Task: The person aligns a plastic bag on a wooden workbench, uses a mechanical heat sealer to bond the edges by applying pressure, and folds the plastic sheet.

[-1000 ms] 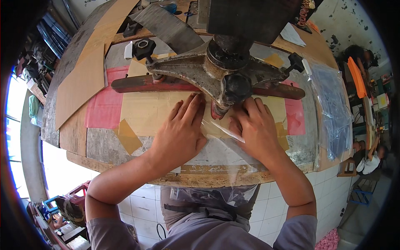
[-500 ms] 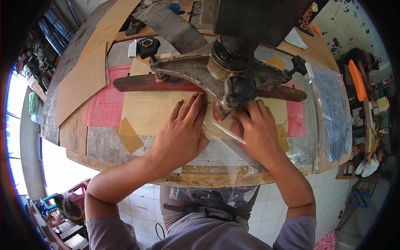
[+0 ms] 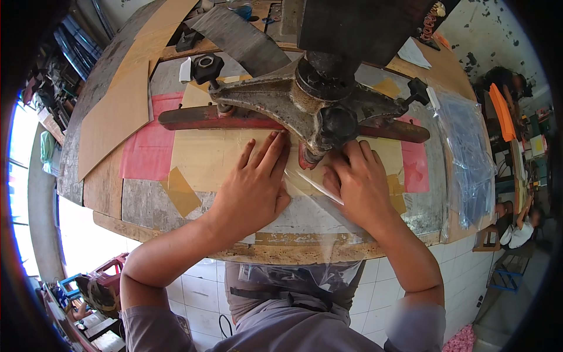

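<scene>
- The clear plastic film [image 3: 322, 214] lies in front of the red bar [image 3: 202, 118], extending to the wooden table edge [image 3: 270, 253].
- The left hand [image 3: 255, 182] is open, palm down, fingers extended over the tan sheet [image 3: 205, 155], fingertips at the bar.
- The right hand [image 3: 365, 189] is bent beside the film's white fold; its grip cannot be determined.

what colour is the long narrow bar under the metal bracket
The long narrow bar is worn red with dark brownish areas, clearest in the head view.
</scene>
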Tool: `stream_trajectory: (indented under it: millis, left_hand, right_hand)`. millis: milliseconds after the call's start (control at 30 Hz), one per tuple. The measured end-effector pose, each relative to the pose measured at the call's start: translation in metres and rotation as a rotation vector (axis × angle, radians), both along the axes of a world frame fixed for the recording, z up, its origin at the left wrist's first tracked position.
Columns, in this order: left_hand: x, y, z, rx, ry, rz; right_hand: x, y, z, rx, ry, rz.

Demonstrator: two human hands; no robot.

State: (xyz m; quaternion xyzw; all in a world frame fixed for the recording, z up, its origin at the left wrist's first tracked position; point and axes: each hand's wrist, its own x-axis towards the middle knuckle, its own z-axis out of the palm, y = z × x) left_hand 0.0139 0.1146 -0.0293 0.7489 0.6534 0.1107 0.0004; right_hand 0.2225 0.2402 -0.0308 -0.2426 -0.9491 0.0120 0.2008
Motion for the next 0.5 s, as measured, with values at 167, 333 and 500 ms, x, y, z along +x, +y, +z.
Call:
stream_trajectory:
  millis: [167,333,500]
  left_hand:
    - [-0.0005,-0.0001,-0.0006,-0.001,0.027,-0.009]
    - [-0.001,-0.0016,-0.0016,0.028,0.009,-0.017]
    - [-0.0014,-0.0007,0.0006,0.034,0.037,-0.027]
  right_hand:
    - [0.0,0.0,0.0007,0.016,0.0,0.003]
    - [-0.0002,0.0001,0.0007,0.01,-0.004,0.005]
    - [-0.0002,0.0003,0.0004,0.007,0.002,0.003]
